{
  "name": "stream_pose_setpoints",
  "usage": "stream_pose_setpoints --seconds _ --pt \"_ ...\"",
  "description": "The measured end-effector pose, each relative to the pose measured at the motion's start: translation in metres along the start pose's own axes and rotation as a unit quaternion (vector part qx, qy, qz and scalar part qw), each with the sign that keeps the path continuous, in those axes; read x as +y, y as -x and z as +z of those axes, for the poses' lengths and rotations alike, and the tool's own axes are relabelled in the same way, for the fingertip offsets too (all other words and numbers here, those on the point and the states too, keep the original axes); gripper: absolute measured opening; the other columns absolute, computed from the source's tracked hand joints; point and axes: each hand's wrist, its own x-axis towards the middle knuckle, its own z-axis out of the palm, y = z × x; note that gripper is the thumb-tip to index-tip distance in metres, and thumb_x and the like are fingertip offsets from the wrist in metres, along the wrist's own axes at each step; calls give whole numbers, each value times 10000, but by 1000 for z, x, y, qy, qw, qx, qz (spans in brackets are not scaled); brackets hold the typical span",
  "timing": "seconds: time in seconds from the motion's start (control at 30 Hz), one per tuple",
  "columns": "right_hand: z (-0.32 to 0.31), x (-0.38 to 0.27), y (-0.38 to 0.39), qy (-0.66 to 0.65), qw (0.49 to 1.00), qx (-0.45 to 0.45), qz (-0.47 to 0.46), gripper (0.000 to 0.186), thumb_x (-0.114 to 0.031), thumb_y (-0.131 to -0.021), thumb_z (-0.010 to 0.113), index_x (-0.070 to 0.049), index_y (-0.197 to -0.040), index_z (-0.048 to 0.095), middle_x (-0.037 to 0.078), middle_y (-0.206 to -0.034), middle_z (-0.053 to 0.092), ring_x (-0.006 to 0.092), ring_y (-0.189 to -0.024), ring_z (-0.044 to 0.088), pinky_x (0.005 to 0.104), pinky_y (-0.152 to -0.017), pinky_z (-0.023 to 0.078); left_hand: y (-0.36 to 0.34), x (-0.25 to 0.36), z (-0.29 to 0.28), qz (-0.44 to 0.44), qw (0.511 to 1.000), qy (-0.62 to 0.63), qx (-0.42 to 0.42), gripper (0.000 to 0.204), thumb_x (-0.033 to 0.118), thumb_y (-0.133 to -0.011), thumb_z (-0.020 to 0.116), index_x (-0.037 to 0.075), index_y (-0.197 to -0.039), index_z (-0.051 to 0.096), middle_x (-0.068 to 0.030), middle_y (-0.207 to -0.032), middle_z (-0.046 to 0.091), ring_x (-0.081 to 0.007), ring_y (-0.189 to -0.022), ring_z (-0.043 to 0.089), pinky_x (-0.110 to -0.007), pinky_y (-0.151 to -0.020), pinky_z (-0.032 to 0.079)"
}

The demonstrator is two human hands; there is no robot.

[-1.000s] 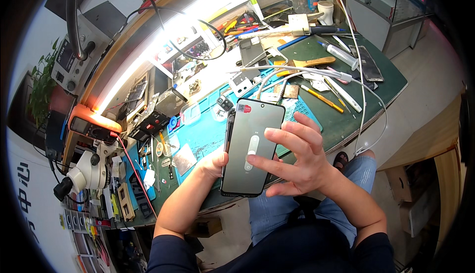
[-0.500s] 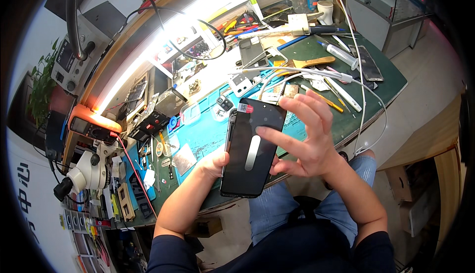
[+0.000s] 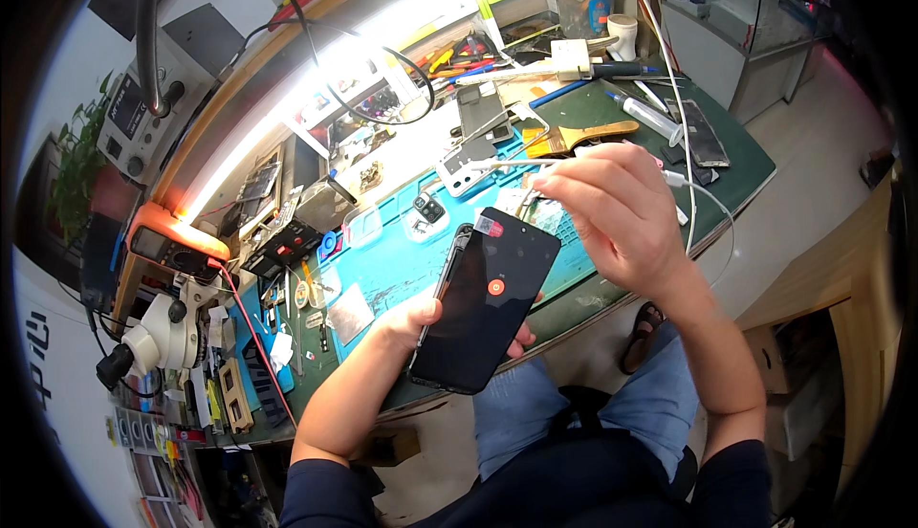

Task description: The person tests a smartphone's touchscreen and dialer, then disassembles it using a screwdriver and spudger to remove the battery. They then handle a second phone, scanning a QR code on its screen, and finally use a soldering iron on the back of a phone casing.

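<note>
My left hand [image 3: 414, 319] holds a black smartphone [image 3: 483, 322] from its left side and underneath, with fingertips showing past its right edge. The screen is dark, with a round red power icon in the middle and a small sticker near the top. Along the phone's left edge, an inner frame with exposed parts sticks out. My right hand [image 3: 622, 217] is raised above and right of the phone, fingers curled together around a white cable [image 3: 521, 162]. The exact grip is partly hidden by the fingers.
A blue work mat [image 3: 382, 270] lies on the green bench with a camera module [image 3: 428, 206] and a white phone back [image 3: 464, 166]. Farther right are a brush [image 3: 598, 133], a syringe [image 3: 645, 117] and another phone [image 3: 703, 136]. A multimeter [image 3: 177, 241] and microscope [image 3: 163, 337] stand left.
My right hand has left the screen, moved up and right, and closed on the white cable, which sits lower. The white slider bar has given way to a red power icon. The phone tilts more.
</note>
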Motion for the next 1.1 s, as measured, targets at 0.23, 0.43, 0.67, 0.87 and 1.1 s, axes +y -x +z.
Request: stream_pose_setpoints --seconds 0.23,0.43,0.67,0.87,1.1 --pt "-16 12 -16 -109 964 -239 -45 357 -64 -808 709 -107 -1162 696 39 -1001 702 235 -946 644 369 -842 468 5 3 10 -94 995 22 9 1052 519 -768 825 -130 -1441 344 -332 -1313 560 -392 -1135 661 -464 -990 544" --pt "-10 20 -22 -231 923 -307 17 273 -83 -771 779 -78 -1031 696 44 -913 694 233 -867 674 371 -783 504 8 4 8 -114 993 15 20 1012 547 -742 835 -128 -1379 431 -331 -1288 574 -385 -1132 663 -472 -953 568" --pt "-9 21 -35 -347 860 -369 58 213 -59 -765 768 -49 -964 693 64 -948 700 271 -902 656 379 -834 506 6 15 18 -133 991 3 7 1021 560 -733 837 -118 -1380 430 -329 -1282 577 -386 -1125 664 -472 -916 588" --pt "-5 17 -35 -344 869 -355 31 220 -12 -774 761 -30 -982 694 82 -925 683 237 -799 658 330 -718 525 11 9 11 -131 991 39 -10 999 560 -753 814 -100 -1393 423 -340 -1251 590 -392 -1097 672 -482 -891 594" --pt "-6 15 -32 -344 832 -421 107 253 0 -774 767 -25 -1020 712 68 -864 659 143 -631 576 255 -533 452 14 9 11 -135 990 43 -16 959 595 -773 757 -105 -1362 469 -334 -1236 606 -388 -1062 683 -478 -867 594"
